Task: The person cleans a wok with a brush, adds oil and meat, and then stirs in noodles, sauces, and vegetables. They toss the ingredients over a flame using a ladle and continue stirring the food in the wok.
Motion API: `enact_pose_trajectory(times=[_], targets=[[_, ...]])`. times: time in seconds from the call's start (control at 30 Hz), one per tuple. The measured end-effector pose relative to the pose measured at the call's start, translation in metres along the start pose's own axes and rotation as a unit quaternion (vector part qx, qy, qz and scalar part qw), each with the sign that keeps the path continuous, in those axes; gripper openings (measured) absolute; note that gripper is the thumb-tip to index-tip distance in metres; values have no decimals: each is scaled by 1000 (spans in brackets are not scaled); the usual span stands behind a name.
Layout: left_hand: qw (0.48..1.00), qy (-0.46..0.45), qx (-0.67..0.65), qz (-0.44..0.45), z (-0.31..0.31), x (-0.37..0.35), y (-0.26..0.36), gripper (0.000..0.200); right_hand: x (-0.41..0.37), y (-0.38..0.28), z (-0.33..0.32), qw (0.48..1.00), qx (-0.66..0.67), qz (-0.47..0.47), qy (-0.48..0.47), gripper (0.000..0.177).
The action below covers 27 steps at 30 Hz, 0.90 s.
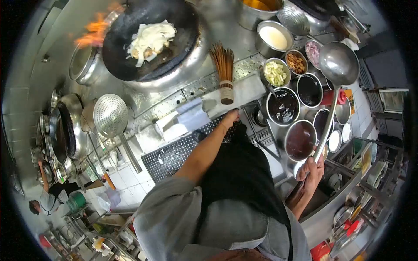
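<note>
Ladle [330, 117] pinched in my right hand [311, 172], bowl [339, 64] toward one o'clock of grip; left hand [232, 116] near bamboo brush [224, 69], finger spread I can't tell.

Right hand [311, 173], 4 o'clock, grips long ladle [339, 64], its bowl toward 2. Left hand [230, 116] near noon, just below bamboo brush [224, 76]. Wok [183, 41] at 11 holds pale food [153, 39]; flames [93, 32] beside it. Perforated skimmer [111, 115] at 9.
</note>
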State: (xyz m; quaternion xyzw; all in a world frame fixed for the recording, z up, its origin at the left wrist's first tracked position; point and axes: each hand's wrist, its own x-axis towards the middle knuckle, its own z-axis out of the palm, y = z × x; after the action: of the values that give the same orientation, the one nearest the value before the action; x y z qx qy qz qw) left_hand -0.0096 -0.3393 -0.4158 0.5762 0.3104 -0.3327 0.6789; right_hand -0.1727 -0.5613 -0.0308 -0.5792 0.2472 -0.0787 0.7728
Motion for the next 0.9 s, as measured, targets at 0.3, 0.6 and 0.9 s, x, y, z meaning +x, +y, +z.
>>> enact_pose_trajectory(times=[0.3, 0.6, 0.9], targets=[[943, 11, -305, -131, -20, -7, -14, 30, -15, -4, -36, 996, -1, 27, 80, 41], [766, -94, -626, -112, -69, 75, -33, 31, -79, 7, -14, 988, -21, 68, 139, 37], [914, 20, -392, -99, -25, 52, -15, 36, -126, 22, 21, 958, -159, 126, 204, 41]])
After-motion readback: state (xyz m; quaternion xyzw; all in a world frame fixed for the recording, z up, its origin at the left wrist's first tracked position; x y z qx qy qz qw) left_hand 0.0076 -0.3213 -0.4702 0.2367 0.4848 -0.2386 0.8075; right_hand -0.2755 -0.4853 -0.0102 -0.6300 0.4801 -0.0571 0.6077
